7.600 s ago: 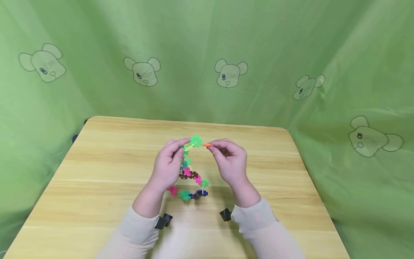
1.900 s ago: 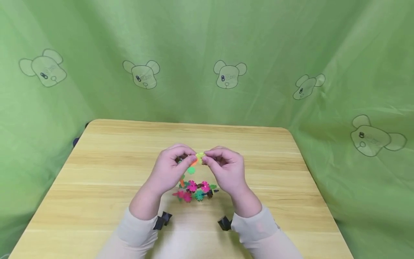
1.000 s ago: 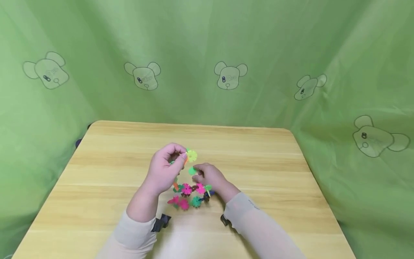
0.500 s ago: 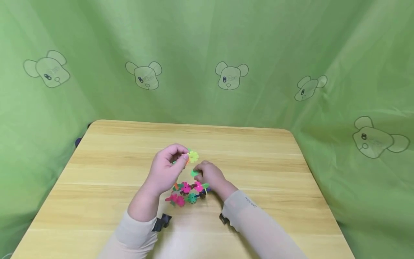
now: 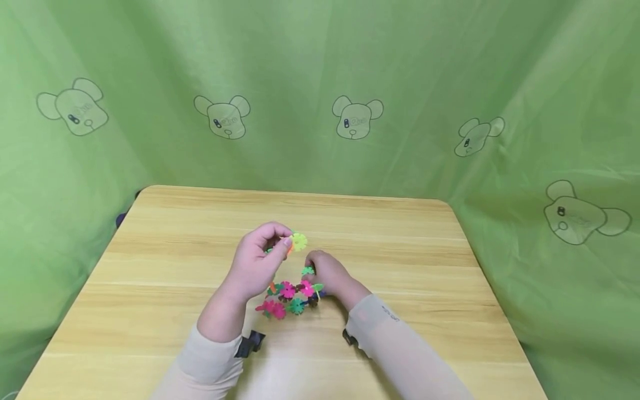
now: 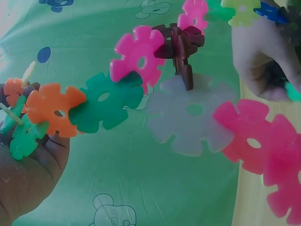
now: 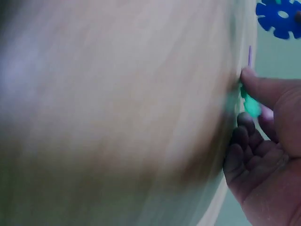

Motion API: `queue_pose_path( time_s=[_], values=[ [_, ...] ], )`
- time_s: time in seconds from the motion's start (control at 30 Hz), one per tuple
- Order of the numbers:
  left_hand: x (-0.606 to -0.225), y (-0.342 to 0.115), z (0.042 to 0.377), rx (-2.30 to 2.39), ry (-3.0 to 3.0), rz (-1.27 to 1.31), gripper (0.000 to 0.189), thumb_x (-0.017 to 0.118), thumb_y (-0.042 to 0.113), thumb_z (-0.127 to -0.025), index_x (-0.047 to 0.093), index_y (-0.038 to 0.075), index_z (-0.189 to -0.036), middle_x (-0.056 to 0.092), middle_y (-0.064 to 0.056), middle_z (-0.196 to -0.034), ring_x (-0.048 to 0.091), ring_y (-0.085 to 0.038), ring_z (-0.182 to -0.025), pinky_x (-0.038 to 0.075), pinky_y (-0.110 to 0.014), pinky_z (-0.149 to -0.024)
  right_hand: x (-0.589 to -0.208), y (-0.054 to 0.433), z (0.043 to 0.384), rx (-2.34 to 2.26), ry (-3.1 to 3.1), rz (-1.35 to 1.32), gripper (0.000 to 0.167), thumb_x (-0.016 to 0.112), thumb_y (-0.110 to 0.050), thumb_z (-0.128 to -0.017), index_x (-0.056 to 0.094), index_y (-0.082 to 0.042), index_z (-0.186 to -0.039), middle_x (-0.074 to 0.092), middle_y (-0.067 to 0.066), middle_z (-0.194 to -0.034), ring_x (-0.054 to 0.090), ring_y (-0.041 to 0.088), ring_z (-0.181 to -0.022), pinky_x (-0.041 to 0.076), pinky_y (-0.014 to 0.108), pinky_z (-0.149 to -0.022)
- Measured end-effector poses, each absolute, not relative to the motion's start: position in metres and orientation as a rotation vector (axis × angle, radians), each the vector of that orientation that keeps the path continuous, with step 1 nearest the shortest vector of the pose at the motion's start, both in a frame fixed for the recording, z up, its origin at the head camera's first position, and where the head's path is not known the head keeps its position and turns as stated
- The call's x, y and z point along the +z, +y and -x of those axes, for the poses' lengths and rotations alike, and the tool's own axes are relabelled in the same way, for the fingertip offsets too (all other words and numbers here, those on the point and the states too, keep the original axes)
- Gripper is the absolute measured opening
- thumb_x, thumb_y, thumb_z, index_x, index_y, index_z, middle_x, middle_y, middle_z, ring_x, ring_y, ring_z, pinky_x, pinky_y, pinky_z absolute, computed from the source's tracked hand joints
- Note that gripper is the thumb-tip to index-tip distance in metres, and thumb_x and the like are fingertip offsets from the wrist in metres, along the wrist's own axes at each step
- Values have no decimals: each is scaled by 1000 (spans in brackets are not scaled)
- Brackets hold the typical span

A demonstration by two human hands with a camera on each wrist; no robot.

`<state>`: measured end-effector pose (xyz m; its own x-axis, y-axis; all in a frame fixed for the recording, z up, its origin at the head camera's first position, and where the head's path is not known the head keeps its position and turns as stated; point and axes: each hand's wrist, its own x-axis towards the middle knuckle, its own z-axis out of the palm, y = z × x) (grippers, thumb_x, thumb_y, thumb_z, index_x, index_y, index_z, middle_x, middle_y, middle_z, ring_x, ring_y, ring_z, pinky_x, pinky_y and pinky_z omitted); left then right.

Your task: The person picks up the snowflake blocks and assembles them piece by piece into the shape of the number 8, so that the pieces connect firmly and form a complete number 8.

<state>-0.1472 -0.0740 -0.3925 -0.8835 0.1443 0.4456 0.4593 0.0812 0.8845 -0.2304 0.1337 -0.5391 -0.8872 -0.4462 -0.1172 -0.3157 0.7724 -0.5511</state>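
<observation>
My left hand [image 5: 256, 260] grips the upper end of a chain of colourful plastic snowflake discs. A yellow disc [image 5: 299, 241] sticks out past its thumb and fingertips at that end. The rest of the chain [image 5: 287, 289] hangs below in pink, teal, brown and blue. In the left wrist view an orange disc [image 6: 44, 99], a teal disc [image 6: 91, 115] and a whitish disc [image 6: 167, 110] are slotted together. To the right and lower, my right hand [image 5: 330, 276] pinches a green disc [image 7: 252, 108] between thumb and fingers, apart from the yellow one.
A wooden table [image 5: 400, 250] lies under both hands. Green cloth [image 5: 290, 161] printed with bear heads stands behind and at both sides. Black camera mounts [image 5: 251, 343] sit at the wrists.
Seconds ago an orange disc was at the chain's end; later both hands were at the yellow disc. My right hand has let go, come down and picked up the green disc.
</observation>
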Motion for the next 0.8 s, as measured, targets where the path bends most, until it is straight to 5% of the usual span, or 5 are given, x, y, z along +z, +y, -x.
queue_pose_path(
  time_s=[0.27,0.57,0.8],
  values=[
    [-393,-75,148,-1870,-2139,589,9,60,-2,-102,69,-2,-101,59,-3,-78,55,-15,-70,50,-26,-64,-494,142,214,-1633,2657,457,13,78,2,-92,75,0,-105,72,6,-86,65,14,-74,59,26,-66],
    [-393,-76,149,-1881,-2145,578,9,59,-1,-103,68,-2,-103,62,-11,-81,57,-18,-71,51,-26,-64,-419,140,177,-2227,2513,1095,13,76,18,-86,73,6,-91,75,23,-94,74,18,-88,63,29,-81],
    [-394,-75,148,-1897,-2139,612,10,58,-1,-104,68,-3,-103,59,-6,-79,55,-16,-69,50,-26,-62,-405,135,167,-2327,2372,1233,19,72,27,-81,72,9,-88,74,25,-93,75,18,-92,64,33,-81]
  ],
)
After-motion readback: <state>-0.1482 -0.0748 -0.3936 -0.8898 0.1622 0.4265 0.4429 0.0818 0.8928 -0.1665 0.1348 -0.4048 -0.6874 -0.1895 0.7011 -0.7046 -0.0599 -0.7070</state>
